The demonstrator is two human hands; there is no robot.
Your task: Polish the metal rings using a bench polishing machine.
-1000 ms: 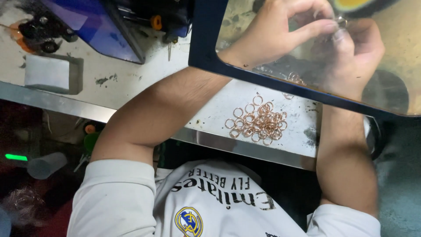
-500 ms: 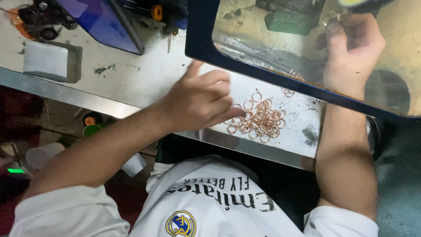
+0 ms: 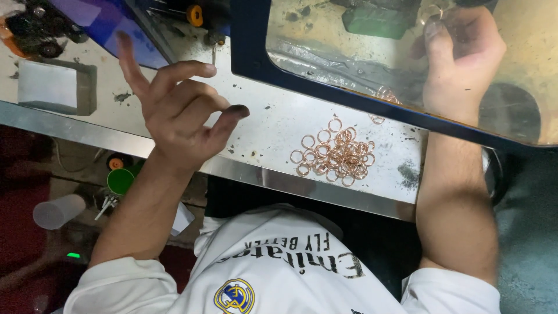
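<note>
Left hand raised above the desk, fingers spread and loosely curled, holding nothing; fingertips dark with grime. Right hand behind the tinted shield at the far right, thumb and fingers pinched on a small copper ring, partly hidden. Between the hands, near the front edge of the desk, a heap of copper rings lies loose, several linked or overlapping; a few more rings lie under the shield's lower edge. Judged from this, one ring is in work while most of the heap remains unhandled. Grey box at the left edge.
</note>
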